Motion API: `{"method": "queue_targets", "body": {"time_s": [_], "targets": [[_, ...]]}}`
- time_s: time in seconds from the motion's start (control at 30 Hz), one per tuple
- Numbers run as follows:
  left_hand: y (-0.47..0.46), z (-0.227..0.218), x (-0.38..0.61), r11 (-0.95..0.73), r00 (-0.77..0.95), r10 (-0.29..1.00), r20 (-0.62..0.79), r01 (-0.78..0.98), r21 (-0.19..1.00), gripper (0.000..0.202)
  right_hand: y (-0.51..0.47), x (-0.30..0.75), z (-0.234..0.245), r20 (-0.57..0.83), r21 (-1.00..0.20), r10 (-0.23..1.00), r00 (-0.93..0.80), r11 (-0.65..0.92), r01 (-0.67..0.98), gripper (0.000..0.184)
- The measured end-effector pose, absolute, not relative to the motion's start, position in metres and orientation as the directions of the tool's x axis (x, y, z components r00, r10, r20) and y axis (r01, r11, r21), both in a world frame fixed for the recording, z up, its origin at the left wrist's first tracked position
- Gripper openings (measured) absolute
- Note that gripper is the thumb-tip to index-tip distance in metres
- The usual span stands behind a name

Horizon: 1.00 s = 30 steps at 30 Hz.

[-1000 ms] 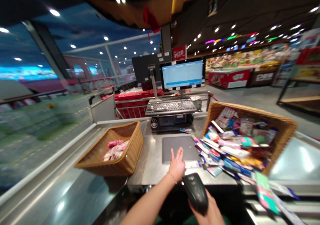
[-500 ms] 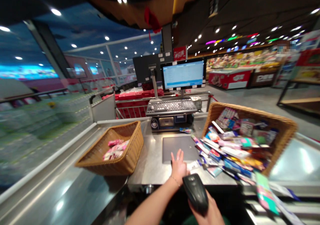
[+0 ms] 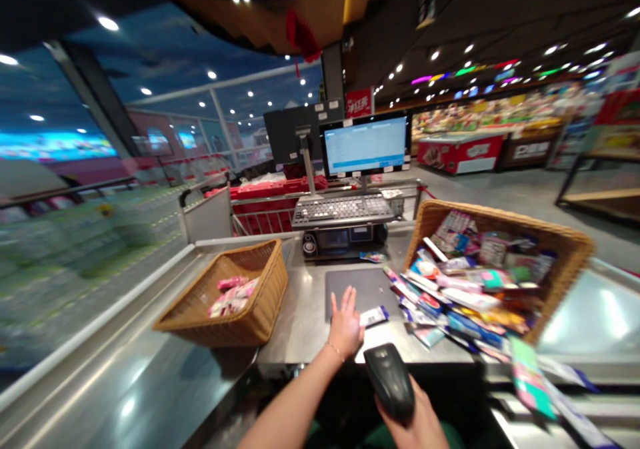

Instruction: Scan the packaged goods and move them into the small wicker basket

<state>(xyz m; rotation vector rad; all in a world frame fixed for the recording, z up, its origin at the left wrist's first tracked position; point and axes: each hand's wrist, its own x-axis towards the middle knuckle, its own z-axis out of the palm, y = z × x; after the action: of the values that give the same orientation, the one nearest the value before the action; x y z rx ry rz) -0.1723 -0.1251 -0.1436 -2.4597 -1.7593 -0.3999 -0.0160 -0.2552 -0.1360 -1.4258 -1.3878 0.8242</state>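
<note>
My left hand (image 3: 345,326) rests on the steel counter (image 3: 305,322) at the near edge of a dark scanner plate (image 3: 363,286), fingers stretched out, thumb against a small white and blue packet (image 3: 374,316). My right hand (image 3: 420,422) grips a black handheld barcode scanner (image 3: 390,382) low at the counter's near edge, its head aimed toward the packet. To the right, a tipped wicker basket (image 3: 565,252) spills several colourful packets (image 3: 450,296) onto the counter. On the left stands a wicker basket (image 3: 250,319) holding a few pink packets (image 3: 231,292).
Behind the plate stand a keyboard (image 3: 343,209), a small display unit (image 3: 343,241) and a lit monitor (image 3: 365,146). Red shopping baskets (image 3: 265,199) sit behind the counter rail. A conveyor (image 3: 75,269) runs along the left. Shop freezers and shelves lie far right.
My left hand has slid a little left and toward me, drawing one small packet out of the spilled pile onto the bare counter. The right hand still holds the scanner in the same spot.
</note>
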Motion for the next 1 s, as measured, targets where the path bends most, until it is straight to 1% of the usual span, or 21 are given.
{"method": "queue_targets", "body": {"time_s": [0.27,0.53,0.77,1.0], "targets": [[-0.115,-0.126,-0.192,-0.268,0.219,0.889,0.401,0.961,0.068,0.016,-0.259,-0.017,-0.133,0.156,-0.913,0.975,0.159,0.081,0.400,0.047],[-0.112,-0.124,-0.202,-0.237,0.189,0.868,0.458,0.970,0.050,0.013,-0.259,-0.016,-0.131,0.159,-0.906,0.976,0.151,0.083,0.415,0.047],[-0.112,-0.112,-0.209,-0.191,0.153,0.863,0.481,0.981,0.032,0.011,-0.260,-0.018,-0.132,0.160,-0.910,0.978,0.136,0.093,0.404,0.051],[-0.107,-0.105,-0.218,-0.175,0.147,0.847,0.511,0.984,0.008,0.012,-0.261,-0.018,-0.127,0.170,-0.906,0.977,0.130,0.103,0.411,0.049]]}}
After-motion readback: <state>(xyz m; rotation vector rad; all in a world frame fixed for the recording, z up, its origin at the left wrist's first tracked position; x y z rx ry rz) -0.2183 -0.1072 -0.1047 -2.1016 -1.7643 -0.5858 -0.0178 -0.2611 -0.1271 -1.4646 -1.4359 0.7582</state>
